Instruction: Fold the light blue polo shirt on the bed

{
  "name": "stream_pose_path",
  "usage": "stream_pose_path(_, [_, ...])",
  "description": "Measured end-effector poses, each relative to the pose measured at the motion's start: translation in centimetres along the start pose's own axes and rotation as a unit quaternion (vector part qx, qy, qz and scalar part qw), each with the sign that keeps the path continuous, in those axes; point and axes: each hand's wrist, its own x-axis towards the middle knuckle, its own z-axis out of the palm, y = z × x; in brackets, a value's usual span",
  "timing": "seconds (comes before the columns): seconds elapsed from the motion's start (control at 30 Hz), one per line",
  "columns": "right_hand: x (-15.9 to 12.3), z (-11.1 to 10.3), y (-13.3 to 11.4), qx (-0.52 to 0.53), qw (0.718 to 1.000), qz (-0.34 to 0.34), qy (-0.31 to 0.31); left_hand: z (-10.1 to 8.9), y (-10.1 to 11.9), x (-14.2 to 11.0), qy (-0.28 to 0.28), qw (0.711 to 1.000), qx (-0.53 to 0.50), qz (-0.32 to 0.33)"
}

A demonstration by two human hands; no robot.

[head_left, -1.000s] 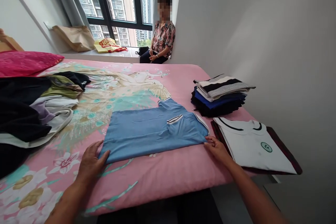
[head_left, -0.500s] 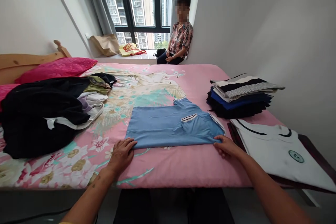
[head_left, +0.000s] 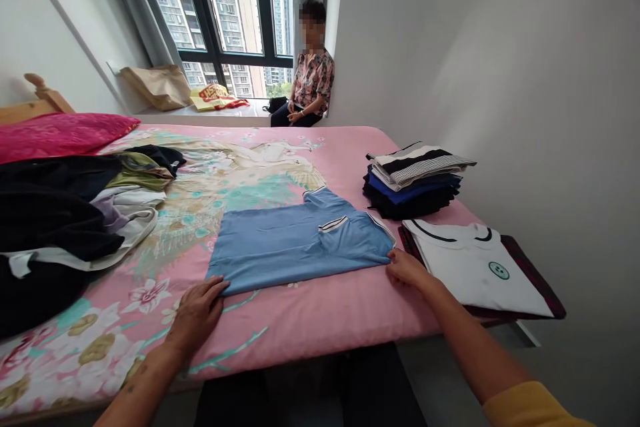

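Observation:
A light blue short-sleeved shirt (head_left: 270,233) lies on the bed, its near side folded in lengthwise. Its hem points left and its dark-and-white trimmed collar points right. My left hand (head_left: 197,307) rests with fingers stretched out at the near hem corner, the fingertips touching the cloth. At the opposite end, my right hand (head_left: 407,270) pinches the near edge by the collar between thumb and fingers. Just right of that hand is a folded white T-shirt (head_left: 465,260) with a green round badge, lying over dark red cloth.
Behind the white T-shirt stands a pile of folded clothes (head_left: 415,180), striped on top. Loose dark and white clothes (head_left: 55,213) are heaped at left near a pink pillow (head_left: 70,133). A person (head_left: 313,83) sits on the windowsill beside a paper bag (head_left: 160,87). A wall borders the bed's right side.
My view has turned to the right, so everything appears further left. The right-hand fingers have closed more tightly at the shirt's collar corner. The shirt keeps the same folded shape.

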Motion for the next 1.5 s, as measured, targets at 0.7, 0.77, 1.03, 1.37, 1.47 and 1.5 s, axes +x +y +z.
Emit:
stream_pose_path(0.7, [-1.6, 2.2, 1.4, -0.205, 0.881, -0.310, 0.292, 0.2, 0.3, -0.4, 0.053, 0.998, -0.003, 0.019])
stream_pose_path(0.77, [-1.9, 2.9, 1.9, -0.271, 0.842, -0.387, 0.261, 0.0, 0.5, -0.3, 0.043, 0.999, 0.012, 0.026])
stream_pose_path(1.03, [1.0, 4.6, 2.5, -0.407, 0.798, -0.350, 0.274, -0.8, 1.2, 0.6, -0.053, 0.997, 0.049, -0.009])
stream_pose_path(1.37, [-2.0, 3.4, 2.5, -0.394, 0.782, -0.362, 0.321, -3.7, 0.9, -0.7, -0.096, 0.992, 0.081, 0.012])
stream_pose_path(1.47, [-4.9, 3.1, 5.3, -0.385, 0.770, -0.399, 0.316, -4.3, 0.7, -4.2, -0.084, 0.992, 0.075, 0.049])
stream_pose_path(1.5, [-5.7, 3.2, 6.3, -0.382, 0.769, -0.407, 0.310, -4.3, 0.7, -5.5, -0.082, 0.992, 0.072, 0.059])
